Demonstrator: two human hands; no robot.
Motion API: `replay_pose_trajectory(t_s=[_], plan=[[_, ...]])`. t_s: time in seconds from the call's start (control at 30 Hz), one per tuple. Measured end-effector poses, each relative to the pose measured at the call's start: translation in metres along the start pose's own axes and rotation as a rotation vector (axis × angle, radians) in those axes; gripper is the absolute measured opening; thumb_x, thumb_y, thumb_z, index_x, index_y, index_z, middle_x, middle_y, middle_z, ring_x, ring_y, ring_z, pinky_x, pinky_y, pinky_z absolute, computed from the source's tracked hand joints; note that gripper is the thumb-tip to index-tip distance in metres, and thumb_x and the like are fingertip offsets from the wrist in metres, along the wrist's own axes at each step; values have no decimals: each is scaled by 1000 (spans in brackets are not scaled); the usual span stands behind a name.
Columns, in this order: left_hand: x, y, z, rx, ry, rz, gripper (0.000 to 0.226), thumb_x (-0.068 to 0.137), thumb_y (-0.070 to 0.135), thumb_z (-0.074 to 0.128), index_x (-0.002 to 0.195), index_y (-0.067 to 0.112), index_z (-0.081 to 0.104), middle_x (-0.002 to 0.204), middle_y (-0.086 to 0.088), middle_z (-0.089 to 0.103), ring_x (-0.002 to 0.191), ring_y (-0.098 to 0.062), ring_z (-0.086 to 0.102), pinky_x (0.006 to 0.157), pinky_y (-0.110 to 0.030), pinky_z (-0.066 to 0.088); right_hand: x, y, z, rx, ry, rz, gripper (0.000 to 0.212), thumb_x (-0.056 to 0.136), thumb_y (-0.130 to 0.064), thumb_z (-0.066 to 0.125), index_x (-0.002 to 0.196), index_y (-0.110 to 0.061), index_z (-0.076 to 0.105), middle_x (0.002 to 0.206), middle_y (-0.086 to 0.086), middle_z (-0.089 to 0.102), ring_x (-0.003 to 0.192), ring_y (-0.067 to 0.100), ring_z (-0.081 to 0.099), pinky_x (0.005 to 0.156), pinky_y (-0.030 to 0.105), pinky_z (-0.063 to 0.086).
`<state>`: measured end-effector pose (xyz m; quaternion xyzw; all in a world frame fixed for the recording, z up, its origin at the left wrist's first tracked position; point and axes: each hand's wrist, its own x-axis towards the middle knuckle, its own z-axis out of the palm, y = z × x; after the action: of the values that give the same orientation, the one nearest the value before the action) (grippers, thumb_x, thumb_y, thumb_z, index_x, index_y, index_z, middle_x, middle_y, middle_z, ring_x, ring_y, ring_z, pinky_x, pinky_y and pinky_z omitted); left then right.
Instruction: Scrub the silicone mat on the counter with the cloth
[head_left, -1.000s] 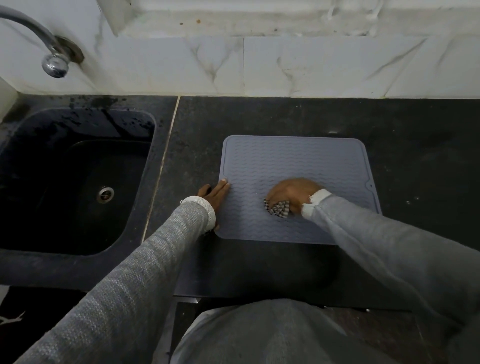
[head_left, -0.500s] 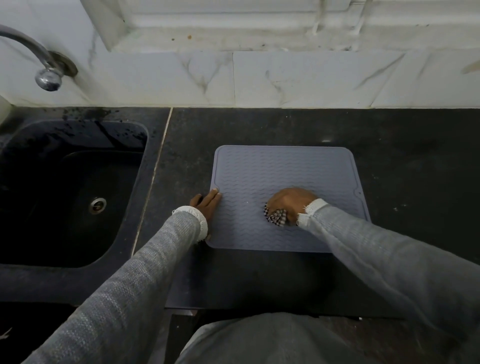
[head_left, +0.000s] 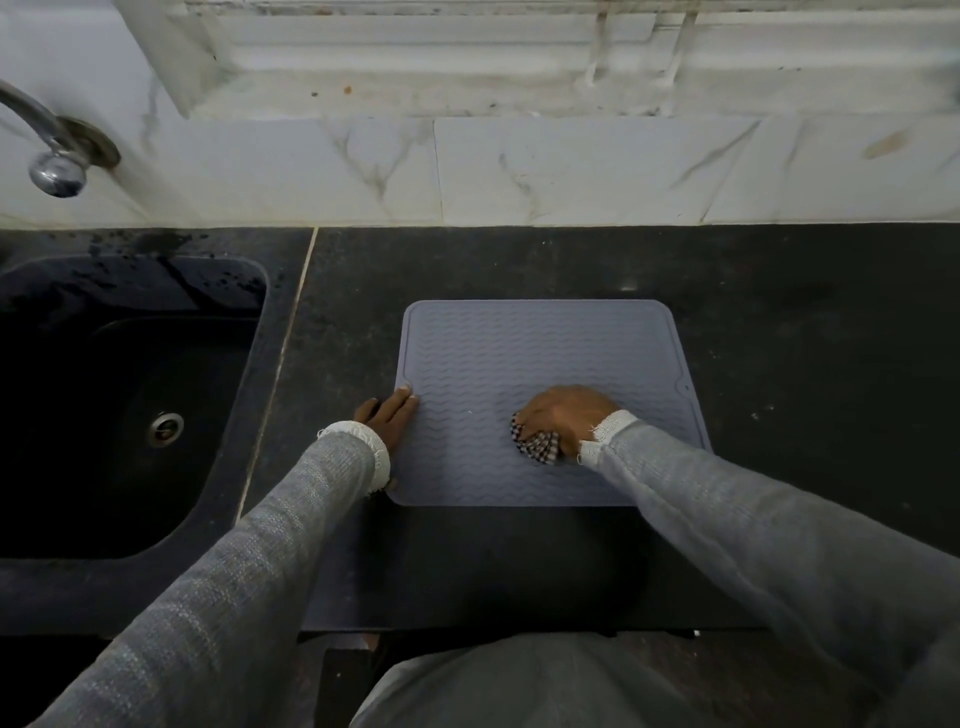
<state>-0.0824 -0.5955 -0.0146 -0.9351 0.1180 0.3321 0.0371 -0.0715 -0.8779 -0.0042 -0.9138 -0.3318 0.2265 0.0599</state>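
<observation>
A grey silicone mat with a wavy ribbed surface lies flat on the black counter. My right hand grips a bunched black-and-white checked cloth and presses it onto the mat's near middle. Most of the cloth is hidden under the hand. My left hand lies flat with straight fingers on the mat's left edge, partly on the counter beside it.
A black sink with a metal drain sits to the left of the counter seam. A chrome tap sticks out of the marble wall at upper left. The counter's front edge runs just below the mat.
The camera has tilted, so the mat sits lower in view. My right hand with the cloth has shifted slightly toward me on the mat. My left hand stays at the left edge.
</observation>
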Motion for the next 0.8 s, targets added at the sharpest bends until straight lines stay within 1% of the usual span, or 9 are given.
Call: replay_pose_trajectory(t_s=[0.1, 0.17, 0.27, 0.37, 0.47, 0.53, 0.6, 0.7, 0.8], plan=[[0, 2, -1, 26, 11, -8, 119, 74, 31, 77, 149, 21, -14, 158, 1, -16, 145, -34, 0, 117, -45, 16, 5, 2, -3, 83, 0, 10, 31, 84, -15, 65, 115, -10, 65, 123, 11, 62, 114, 30, 56, 96, 43, 45], [1, 3, -1, 25, 9, -12, 119, 74, 30, 78, 150, 20, -14, 158, 1, -16, 145, -33, 1, 117, -44, 17, 15, -9, -7, 97, 81, -14, 26, 86, -19, 61, 109, -8, 68, 118, 13, 65, 108, 31, 59, 92, 43, 47], [2, 2, 0, 39, 15, -15, 120, 73, 32, 78, 150, 20, -13, 158, 2, -14, 144, -35, 4, 117, -44, 19, 35, -36, -9, 77, 125, -10, 25, 84, -17, 61, 108, -13, 67, 115, 10, 66, 106, 30, 59, 89, 42, 49], [2, 2, 2, 34, 37, -9, 120, 71, 32, 79, 150, 20, -10, 159, 1, -11, 144, -35, 7, 117, -43, 19, 40, -37, -3, 78, -26, 49, 31, 85, -16, 57, 116, -16, 63, 120, 9, 62, 112, 28, 56, 95, 39, 46], [0, 4, 1, 20, 33, -17, 119, 72, 30, 79, 151, 20, -9, 159, 2, -11, 144, -35, 6, 118, -42, 17, 12, -13, 7, 112, 107, -45, 33, 83, -17, 64, 115, -12, 65, 125, 11, 61, 117, 30, 54, 100, 40, 43], [-2, 6, -1, 18, 23, -19, 119, 72, 29, 79, 150, 20, -10, 159, 2, -12, 144, -35, 5, 117, -42, 16, -2, 2, 15, 104, 192, -104, 38, 72, -11, 75, 109, -9, 69, 119, 13, 65, 111, 34, 59, 94, 47, 47], [-4, 6, -3, 17, 19, -18, 117, 75, 27, 78, 150, 20, -11, 159, 2, -13, 144, -34, 5, 117, -41, 16, -4, 3, 15, 92, 178, -103, 42, 68, -7, 77, 109, -9, 69, 120, 12, 65, 112, 33, 58, 94, 48, 47], [-2, 7, -6, -48, 19, -30, 107, 80, 20, 72, 151, 21, -8, 159, 3, -10, 145, -32, 4, 119, -42, 15, 0, 0, 11, 74, 99, -30, 45, 79, -12, 69, 122, -15, 60, 135, 5, 54, 126, 25, 46, 104, 39, 39], [0, 15, -12, -65, 93, -34, 103, 78, 29, 74, 151, 25, 0, 159, 3, -1, 145, -31, 9, 117, -47, 18, 0, 0, 11, 53, 74, -4, 47, 80, -15, 67, 126, -19, 57, 138, 1, 51, 129, 22, 42, 105, 36, 37]])
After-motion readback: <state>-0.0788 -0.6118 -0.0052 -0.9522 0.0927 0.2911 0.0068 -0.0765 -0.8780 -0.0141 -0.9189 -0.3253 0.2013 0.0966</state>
